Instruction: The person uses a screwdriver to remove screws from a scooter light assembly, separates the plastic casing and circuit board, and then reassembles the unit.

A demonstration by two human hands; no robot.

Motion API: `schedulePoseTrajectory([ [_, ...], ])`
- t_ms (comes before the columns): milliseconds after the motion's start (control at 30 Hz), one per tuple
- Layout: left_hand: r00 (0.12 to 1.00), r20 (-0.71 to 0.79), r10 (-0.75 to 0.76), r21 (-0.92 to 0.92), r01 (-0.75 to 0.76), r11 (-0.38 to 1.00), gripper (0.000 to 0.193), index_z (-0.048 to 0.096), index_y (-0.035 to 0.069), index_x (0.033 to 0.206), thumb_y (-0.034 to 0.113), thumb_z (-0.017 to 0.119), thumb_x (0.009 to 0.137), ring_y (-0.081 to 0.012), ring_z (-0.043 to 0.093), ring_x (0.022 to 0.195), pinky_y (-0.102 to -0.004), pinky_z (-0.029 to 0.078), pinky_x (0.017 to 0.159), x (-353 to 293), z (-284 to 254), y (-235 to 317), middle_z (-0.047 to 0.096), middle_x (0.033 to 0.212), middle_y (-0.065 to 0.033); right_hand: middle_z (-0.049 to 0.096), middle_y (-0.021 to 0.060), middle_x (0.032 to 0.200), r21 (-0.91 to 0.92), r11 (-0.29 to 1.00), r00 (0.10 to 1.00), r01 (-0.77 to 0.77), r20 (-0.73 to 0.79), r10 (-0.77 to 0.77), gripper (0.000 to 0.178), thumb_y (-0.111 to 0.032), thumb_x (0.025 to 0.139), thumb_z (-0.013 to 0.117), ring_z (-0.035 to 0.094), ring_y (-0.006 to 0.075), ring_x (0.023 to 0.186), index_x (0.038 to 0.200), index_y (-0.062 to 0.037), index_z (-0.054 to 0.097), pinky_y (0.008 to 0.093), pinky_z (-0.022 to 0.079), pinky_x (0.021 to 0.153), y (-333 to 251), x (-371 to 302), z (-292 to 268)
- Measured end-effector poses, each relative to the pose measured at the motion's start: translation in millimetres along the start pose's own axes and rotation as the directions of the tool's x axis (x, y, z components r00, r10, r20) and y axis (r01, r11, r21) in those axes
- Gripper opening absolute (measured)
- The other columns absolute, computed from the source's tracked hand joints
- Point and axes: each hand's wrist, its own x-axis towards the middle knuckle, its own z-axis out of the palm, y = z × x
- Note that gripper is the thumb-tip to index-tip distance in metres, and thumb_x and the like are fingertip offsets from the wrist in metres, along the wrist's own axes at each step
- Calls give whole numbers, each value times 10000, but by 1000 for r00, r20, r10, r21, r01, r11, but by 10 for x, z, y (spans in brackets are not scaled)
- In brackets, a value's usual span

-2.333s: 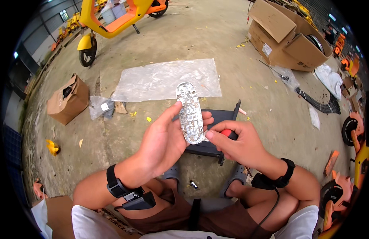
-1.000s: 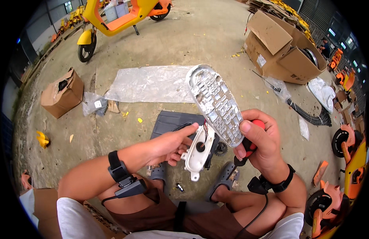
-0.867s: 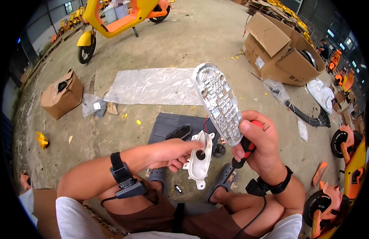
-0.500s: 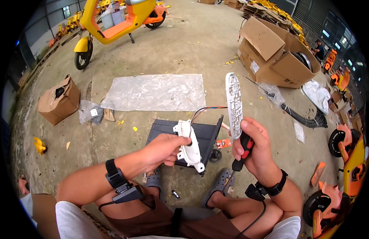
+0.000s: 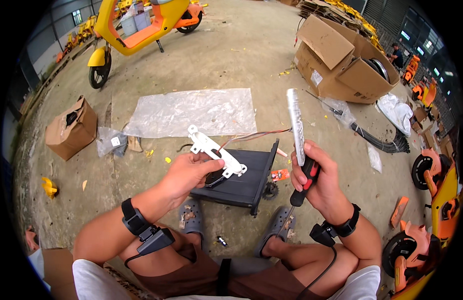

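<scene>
My left hand (image 5: 194,174) pinches a white plastic lamp housing (image 5: 209,146), thumb on top and fingers underneath. Its long shape is tilted, with mounting tabs at its ends. Thin coloured wires (image 5: 256,134) run from it to a silvery, glossy lamp panel (image 5: 296,127). That panel stands upright, nearly edge-on, in my right hand (image 5: 321,182). The same hand also grips a red and black screwdriver (image 5: 298,196), its shaft pointing down toward my foot. Below the housing sits a black plastic box-like piece (image 5: 244,187). A dark cable shows beside my left fingers.
An orange and white packet (image 5: 280,175) and a black gear-like wheel (image 5: 270,191) lie right of the black piece. Beyond is a clear plastic sheet (image 5: 191,112). Cardboard boxes stand left (image 5: 71,129) and far right (image 5: 336,65). A yellow scooter (image 5: 141,45) stands behind; black cables (image 5: 379,141) lie right.
My left hand has tilted the white housing from near-upright to a slant and moved it slightly left. The lamp panel in my right hand has turned from face-on to nearly edge-on.
</scene>
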Motion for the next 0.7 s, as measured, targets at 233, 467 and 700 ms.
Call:
schedulePoseTrajectory([
  [233,992,101,-80,-14,82,997,192,610,51,1035,152,678,887,-29,363,552,-208,291,495,-49,67,-1,495,705,70,630,143,800,-38,989,985,141,110,-136,244,-198,927,567,498,132,481,1024,26,589,283,429,428,-157,-123,155],
  [467,940,274,203,-211,-147,966,265,594,22,1070,262,609,958,-28,266,472,-234,191,451,-265,297,115,376,564,73,612,51,742,-200,979,998,38,47,-29,233,-209,885,668,526,113,474,967,2,610,241,387,417,-121,-139,232],
  [700,912,318,257,-200,-201,959,312,578,40,910,336,529,994,-41,263,474,-235,203,448,-277,399,148,319,556,66,604,36,733,-280,958,995,-62,63,83,232,-205,892,674,544,88,488,949,13,618,218,371,405,83,-128,251],
])
